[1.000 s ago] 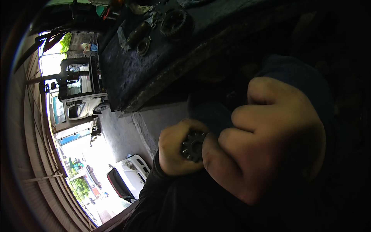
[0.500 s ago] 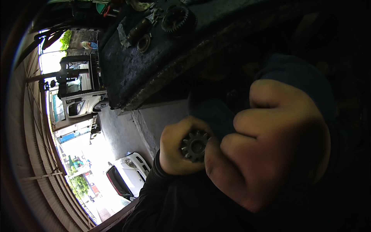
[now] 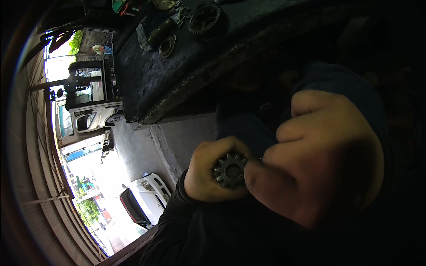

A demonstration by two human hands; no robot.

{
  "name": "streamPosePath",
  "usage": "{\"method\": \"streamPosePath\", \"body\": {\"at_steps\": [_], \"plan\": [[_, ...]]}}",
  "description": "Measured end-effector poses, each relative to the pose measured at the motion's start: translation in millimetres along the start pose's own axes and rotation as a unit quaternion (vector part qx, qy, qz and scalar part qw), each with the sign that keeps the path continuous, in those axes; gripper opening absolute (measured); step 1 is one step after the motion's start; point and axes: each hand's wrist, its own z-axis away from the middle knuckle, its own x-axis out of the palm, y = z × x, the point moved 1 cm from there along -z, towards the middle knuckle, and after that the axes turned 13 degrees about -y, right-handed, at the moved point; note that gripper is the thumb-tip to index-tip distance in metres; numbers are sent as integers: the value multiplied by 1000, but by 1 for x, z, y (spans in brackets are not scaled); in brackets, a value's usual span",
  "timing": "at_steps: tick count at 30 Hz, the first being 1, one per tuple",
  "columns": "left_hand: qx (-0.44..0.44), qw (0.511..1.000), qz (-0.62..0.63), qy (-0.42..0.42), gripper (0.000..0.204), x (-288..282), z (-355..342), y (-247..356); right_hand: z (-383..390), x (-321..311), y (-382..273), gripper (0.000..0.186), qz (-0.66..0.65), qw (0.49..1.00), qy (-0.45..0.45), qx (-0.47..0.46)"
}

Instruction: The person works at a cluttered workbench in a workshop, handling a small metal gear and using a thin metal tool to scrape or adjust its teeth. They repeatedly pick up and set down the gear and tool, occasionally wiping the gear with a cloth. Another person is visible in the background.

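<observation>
My left hand (image 3: 202, 170), coming out of a dark sleeve, is closed around a dark metal pinion gear (image 3: 231, 171). The gear's toothed end face points up out of the curled fingers, and the rest of it is hidden in the grip. Right beside it, my right hand (image 3: 330, 150) is closed with its fingers folded in. The tip of its thumb lies at the gear's right edge, and I cannot tell whether it touches the teeth. Whatever the right fingers hold, if anything, is hidden beneath the hand and in shadow.
Beyond my hands runs a dark, worn workbench (image 3: 146, 84). On it lie a large toothed gear (image 3: 205, 22), a metal ring (image 3: 167, 47) and a cylindrical part (image 3: 160, 32). Off to the left are a white car (image 3: 144, 199), a white truck (image 3: 95, 119) and a distant person (image 3: 101, 49).
Both hands have shifted slightly to the right, and the pinion gear has moved with the left one. The grips look the same.
</observation>
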Motion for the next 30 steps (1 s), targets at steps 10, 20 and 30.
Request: {"method": "streamPosePath", "body": {"at_steps": [10, 20, 30], "plan": [[19, 999, 29, -11, 42, 1, -6, 3, -7, -11, -5, 15, -17, 997, 69, -12], [12, 1000, 22, -7, 41, 0, -2, -1, 2, 4, 3, 17, 36, 996, 46, -65], [12, 999, 39, -23, 40, -2, -1, 1, -7, -11, -2, 18, -47, 999, -8, -23]]}}
